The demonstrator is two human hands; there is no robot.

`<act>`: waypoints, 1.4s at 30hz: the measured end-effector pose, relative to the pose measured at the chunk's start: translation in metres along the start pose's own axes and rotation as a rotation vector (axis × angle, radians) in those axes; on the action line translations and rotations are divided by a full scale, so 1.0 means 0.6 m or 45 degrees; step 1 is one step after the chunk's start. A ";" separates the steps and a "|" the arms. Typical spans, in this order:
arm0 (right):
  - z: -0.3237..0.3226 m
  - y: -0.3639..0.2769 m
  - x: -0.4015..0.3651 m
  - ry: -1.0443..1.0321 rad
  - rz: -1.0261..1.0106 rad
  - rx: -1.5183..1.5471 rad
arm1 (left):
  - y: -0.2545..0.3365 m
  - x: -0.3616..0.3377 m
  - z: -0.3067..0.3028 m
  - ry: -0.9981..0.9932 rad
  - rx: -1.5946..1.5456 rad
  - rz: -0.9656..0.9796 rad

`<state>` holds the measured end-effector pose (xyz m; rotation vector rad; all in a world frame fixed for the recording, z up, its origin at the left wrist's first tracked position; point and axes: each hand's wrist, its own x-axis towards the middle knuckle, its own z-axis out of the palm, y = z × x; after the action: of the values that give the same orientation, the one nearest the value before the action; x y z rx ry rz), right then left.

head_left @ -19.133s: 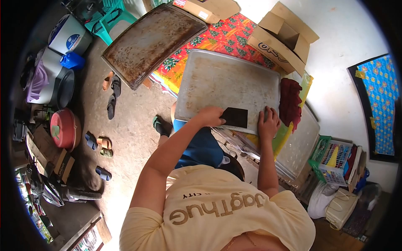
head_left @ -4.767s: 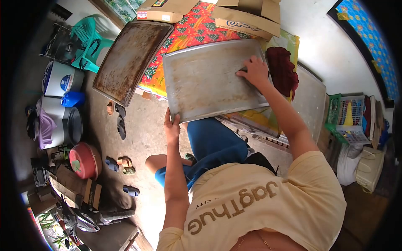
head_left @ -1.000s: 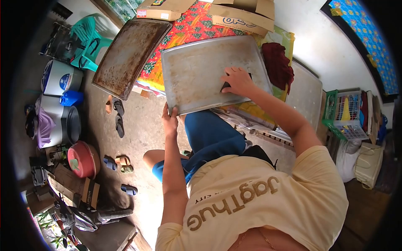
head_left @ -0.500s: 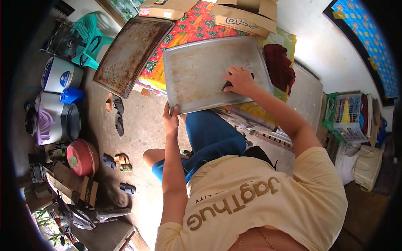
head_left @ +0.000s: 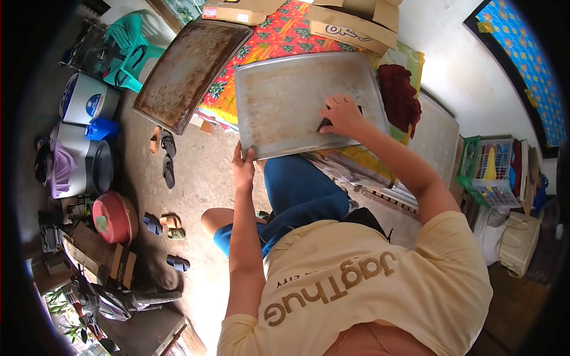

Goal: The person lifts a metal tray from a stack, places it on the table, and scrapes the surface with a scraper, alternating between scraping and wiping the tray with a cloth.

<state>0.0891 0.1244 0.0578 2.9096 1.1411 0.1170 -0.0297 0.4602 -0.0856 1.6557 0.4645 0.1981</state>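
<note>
A large grey metal baking tray [head_left: 297, 101] with brownish stains lies tilted over the table edge and my lap. My left hand [head_left: 243, 166] grips its near left corner, thumb on the upper face and fingers at the rim. On the right half of the tray, my right hand [head_left: 344, 117] presses a small flat black block [head_left: 325, 123] against the surface. Its fingers curl over the block and hide most of it, so I cannot tell its exact kind. A dark red cloth [head_left: 399, 98] lies by the tray's right edge.
A second, rustier tray [head_left: 190, 74] leans at the table's left side. Cardboard boxes [head_left: 353, 35] stand on the red patterned tablecloth [head_left: 276, 38]. Slippers [head_left: 168, 172] are scattered on the floor, near a red basin [head_left: 113, 216]. Plastic baskets [head_left: 490, 163] stand at right.
The view has shifted slightly. My right hand and the black block sit a touch lower on the tray; my left hand keeps its hold on the corner.
</note>
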 end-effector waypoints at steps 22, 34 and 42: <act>0.002 -0.003 -0.003 0.000 -0.019 0.052 | 0.022 -0.011 0.007 0.030 0.003 -0.034; 0.012 -0.014 0.005 0.079 -0.003 0.047 | 0.022 -0.012 0.008 0.024 -0.004 -0.012; 0.007 -0.029 0.013 0.105 -0.066 0.051 | 0.071 -0.031 0.012 0.015 -0.054 -0.186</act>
<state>0.0834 0.1426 0.0534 2.9323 1.2444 0.2177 -0.0358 0.4430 -0.0420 1.5728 0.5841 0.1083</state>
